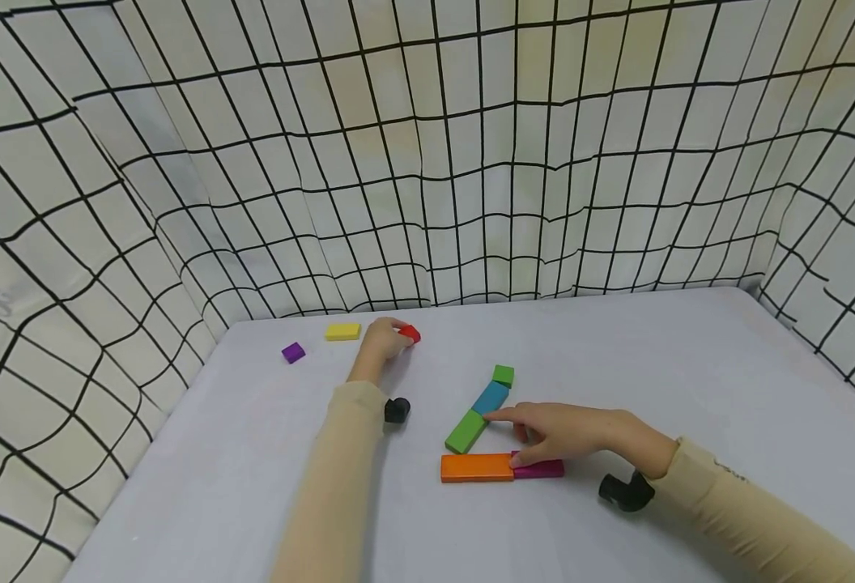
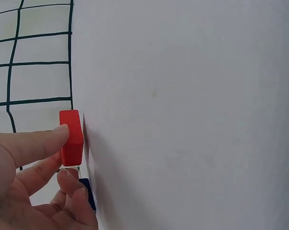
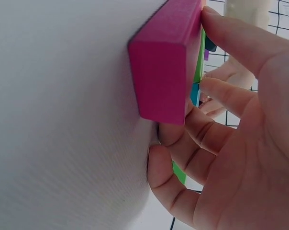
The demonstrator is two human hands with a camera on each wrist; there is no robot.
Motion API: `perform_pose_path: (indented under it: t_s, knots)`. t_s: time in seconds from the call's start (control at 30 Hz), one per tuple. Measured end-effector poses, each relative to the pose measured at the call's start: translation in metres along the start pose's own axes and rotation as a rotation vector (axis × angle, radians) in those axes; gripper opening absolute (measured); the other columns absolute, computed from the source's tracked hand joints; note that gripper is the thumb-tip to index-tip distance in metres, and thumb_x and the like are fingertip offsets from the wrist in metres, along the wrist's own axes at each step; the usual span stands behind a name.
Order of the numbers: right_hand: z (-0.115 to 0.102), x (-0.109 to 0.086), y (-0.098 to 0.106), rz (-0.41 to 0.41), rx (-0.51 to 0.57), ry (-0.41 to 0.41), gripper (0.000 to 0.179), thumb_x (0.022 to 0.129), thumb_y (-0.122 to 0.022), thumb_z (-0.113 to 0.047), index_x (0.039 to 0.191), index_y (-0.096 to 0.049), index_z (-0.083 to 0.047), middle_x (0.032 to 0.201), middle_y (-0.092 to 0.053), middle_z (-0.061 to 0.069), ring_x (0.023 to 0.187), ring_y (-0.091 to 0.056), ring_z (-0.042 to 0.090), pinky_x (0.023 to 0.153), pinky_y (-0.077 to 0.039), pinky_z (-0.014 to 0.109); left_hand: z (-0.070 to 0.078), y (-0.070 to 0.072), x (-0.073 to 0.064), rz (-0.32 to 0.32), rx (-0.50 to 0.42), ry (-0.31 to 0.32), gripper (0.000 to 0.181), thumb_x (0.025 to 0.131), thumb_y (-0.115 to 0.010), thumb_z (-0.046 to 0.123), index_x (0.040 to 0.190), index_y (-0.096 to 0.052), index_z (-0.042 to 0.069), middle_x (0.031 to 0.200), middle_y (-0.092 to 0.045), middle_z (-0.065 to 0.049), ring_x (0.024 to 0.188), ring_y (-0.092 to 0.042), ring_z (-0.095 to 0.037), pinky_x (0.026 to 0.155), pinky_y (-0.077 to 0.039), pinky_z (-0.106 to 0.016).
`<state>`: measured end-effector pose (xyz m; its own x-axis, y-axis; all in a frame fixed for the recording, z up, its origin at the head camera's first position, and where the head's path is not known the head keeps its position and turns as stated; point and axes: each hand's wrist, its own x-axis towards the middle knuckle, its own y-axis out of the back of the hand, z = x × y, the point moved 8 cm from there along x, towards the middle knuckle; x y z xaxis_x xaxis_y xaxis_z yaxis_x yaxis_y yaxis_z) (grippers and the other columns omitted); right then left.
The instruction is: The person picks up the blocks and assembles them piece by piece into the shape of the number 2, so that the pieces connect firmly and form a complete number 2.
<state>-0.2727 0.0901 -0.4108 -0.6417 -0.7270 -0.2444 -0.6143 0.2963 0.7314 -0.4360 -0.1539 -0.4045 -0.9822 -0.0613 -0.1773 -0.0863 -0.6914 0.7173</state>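
Observation:
Near the far edge of the table, my left hand [image 1: 382, 338] pinches a red block [image 1: 410, 333] between thumb and fingers. In the left wrist view, part of a dark blue piece [image 2: 88, 194] shows behind the fingers. My right hand [image 1: 566, 429] reaches its index finger to where a green block [image 1: 465, 432] meets a blue block [image 1: 491, 397]. Its thumb rests on a magenta block [image 1: 544, 469] close to the end of an orange block [image 1: 477, 467]. The other fingers bend beside the magenta block in the right wrist view. A small green block [image 1: 504, 375] touches the blue one's far end.
A yellow block [image 1: 343, 332] and a purple block [image 1: 293, 352] lie left of my left hand on the white table [image 1: 690, 364]. Black netting [image 1: 471, 162] rises behind the table and along both sides. Each wrist wears a small black camera [image 1: 397, 410].

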Motion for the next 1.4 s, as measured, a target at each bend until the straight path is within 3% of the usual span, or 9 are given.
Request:
perform_pose_path:
  t_s: [0.1, 0.27, 0.5, 0.73, 0.93, 1.4]
  knots:
    - [0.0, 0.0, 0.001, 0.001, -0.003, 0.003, 0.068, 0.094, -0.076, -0.034, 0.154, -0.048, -0.016, 0.097, -0.054, -0.005, 0.088, -0.051, 0.012, 0.074, -0.044, 0.028, 0.004, 0.004, -0.004, 0.016, 0.005, -0.023, 0.041, 0.098, -0.064, 0.009, 0.138, -0.061, -0.002, 0.137, -0.055, -0.025, 0.116, -0.052, -0.033, 0.098, -0.048, -0.041]
    - [0.0, 0.001, 0.0, -0.002, -0.006, -0.002, 0.067, 0.094, -0.076, -0.034, 0.153, -0.048, -0.017, 0.096, -0.054, -0.005, 0.089, -0.051, 0.013, 0.074, -0.045, 0.028, 0.008, 0.003, -0.006, -0.014, -0.022, -0.022, 0.043, 0.099, -0.065, 0.01, 0.14, -0.059, 0.0, 0.136, -0.057, -0.022, 0.117, -0.053, -0.033, 0.101, -0.047, -0.042]
    - [0.0, 0.001, -0.001, -0.004, 0.005, -0.007, 0.067, 0.094, -0.076, -0.033, 0.153, -0.049, -0.017, 0.096, -0.054, -0.005, 0.089, -0.051, 0.013, 0.073, -0.045, 0.028, 0.014, -0.003, -0.008, -0.038, -0.001, -0.039, 0.045, 0.099, -0.067, 0.013, 0.142, -0.057, 0.004, 0.133, -0.058, -0.02, 0.115, -0.054, -0.033, 0.102, -0.047, -0.043]
    - [0.001, 0.001, -0.001, -0.004, 0.003, 0.0, 0.067, 0.094, -0.076, -0.033, 0.153, -0.049, -0.017, 0.096, -0.054, -0.005, 0.089, -0.051, 0.013, 0.074, -0.045, 0.029, 0.021, -0.011, -0.011, -0.06, 0.001, -0.091, 0.043, 0.098, -0.068, 0.013, 0.139, -0.061, 0.005, 0.129, -0.06, -0.02, 0.106, -0.059, -0.03, 0.093, -0.052, -0.039]
    - [0.0, 0.002, 0.001, -0.002, -0.011, 0.006, 0.067, 0.094, -0.076, -0.034, 0.153, -0.049, -0.017, 0.095, -0.054, -0.005, 0.088, -0.052, 0.013, 0.074, -0.045, 0.028, 0.035, -0.017, -0.018, -0.09, -0.009, -0.147, 0.043, 0.098, -0.069, 0.02, 0.138, -0.063, 0.008, 0.131, -0.061, -0.019, 0.113, -0.058, -0.031, 0.094, -0.05, -0.042]
    - [0.001, 0.003, -0.001, -0.001, -0.002, -0.005, 0.066, 0.094, -0.076, -0.033, 0.152, -0.05, -0.018, 0.095, -0.055, -0.006, 0.088, -0.052, 0.013, 0.073, -0.045, 0.029, 0.051, -0.033, -0.03, -0.111, -0.011, -0.168, 0.042, 0.096, -0.071, 0.025, 0.135, -0.066, 0.011, 0.13, -0.061, -0.017, 0.112, -0.058, -0.031, 0.094, -0.05, -0.045]
